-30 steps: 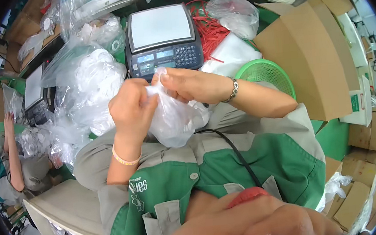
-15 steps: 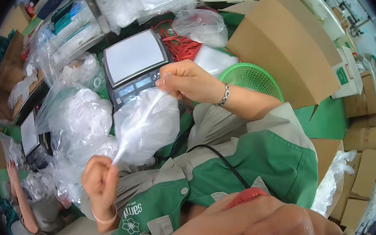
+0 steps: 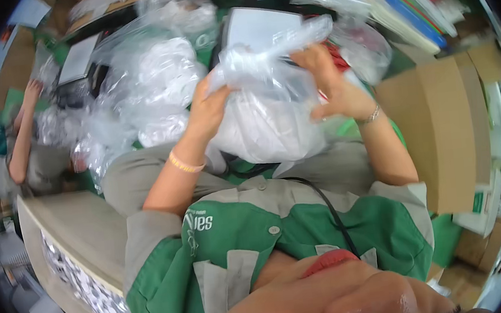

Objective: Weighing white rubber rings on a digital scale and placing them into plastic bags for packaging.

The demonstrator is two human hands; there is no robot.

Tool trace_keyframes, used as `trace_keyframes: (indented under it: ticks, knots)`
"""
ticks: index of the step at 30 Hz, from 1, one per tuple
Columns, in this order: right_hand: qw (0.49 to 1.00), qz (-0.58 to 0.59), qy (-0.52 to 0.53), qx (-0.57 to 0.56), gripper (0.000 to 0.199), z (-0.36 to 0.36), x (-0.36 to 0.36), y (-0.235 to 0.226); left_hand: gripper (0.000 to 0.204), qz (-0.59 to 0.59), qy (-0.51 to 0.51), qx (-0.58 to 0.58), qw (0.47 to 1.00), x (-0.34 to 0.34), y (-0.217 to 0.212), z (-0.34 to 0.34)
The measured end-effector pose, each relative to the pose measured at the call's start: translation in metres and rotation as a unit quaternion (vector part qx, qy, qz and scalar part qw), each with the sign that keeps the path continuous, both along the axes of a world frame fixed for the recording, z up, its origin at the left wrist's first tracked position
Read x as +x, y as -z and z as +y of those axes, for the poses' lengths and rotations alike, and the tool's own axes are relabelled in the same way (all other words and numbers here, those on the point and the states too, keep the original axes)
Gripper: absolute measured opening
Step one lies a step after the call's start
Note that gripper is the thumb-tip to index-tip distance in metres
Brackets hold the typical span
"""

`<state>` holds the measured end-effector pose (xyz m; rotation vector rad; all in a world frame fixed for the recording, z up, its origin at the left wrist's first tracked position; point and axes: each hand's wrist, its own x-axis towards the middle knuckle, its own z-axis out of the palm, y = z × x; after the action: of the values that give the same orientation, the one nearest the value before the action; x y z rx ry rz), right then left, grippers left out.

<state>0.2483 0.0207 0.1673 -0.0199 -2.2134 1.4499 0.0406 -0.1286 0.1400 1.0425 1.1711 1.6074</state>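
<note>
Left hand [image 3: 207, 109] and right hand [image 3: 331, 85] both pinch the clear plastic bag [image 3: 265, 119] — thin film could tear if pulled apart hard.

the clear, glossy, crinkled plastic bag [image 3: 268, 94] is showing white matt contents; the big brown cardboard box [image 3: 441, 132] is looking matt and smooth.
</note>
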Motion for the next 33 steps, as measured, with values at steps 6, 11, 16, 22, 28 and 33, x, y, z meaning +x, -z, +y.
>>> trace_keyframes:
  ticks: [6,11,16,22,28,33]
  knots:
    - [0.967,-0.253,-0.027,0.018,0.129,-0.047,-0.023,0.033,0.025,0.218,-0.097,0.065,0.969,0.020,0.015,0.005]
    - [0.958,-0.161,0.012,0.239,0.094,-0.050,-0.023,0.085,0.023,-0.068,-0.076,0.011,0.995,0.047,0.029,0.015]
    - [0.951,-0.097,0.040,0.292,0.081,-0.043,-0.018,0.104,0.024,0.181,-0.121,0.202,0.955,0.055,0.049,0.009]
    - [0.961,-0.213,0.070,0.160,0.075,-0.032,0.007,0.098,0.019,0.016,-0.067,0.092,0.993,0.090,0.033,0.004]
    - [0.952,-0.284,0.059,0.097,0.070,-0.021,-0.003,0.103,0.018,-0.160,0.152,0.049,0.974,0.074,0.038,0.004]
    - [0.888,-0.427,0.031,0.169,0.066,0.027,0.013,0.076,0.070,0.295,0.311,-0.075,0.900,-0.034,0.002,0.014]
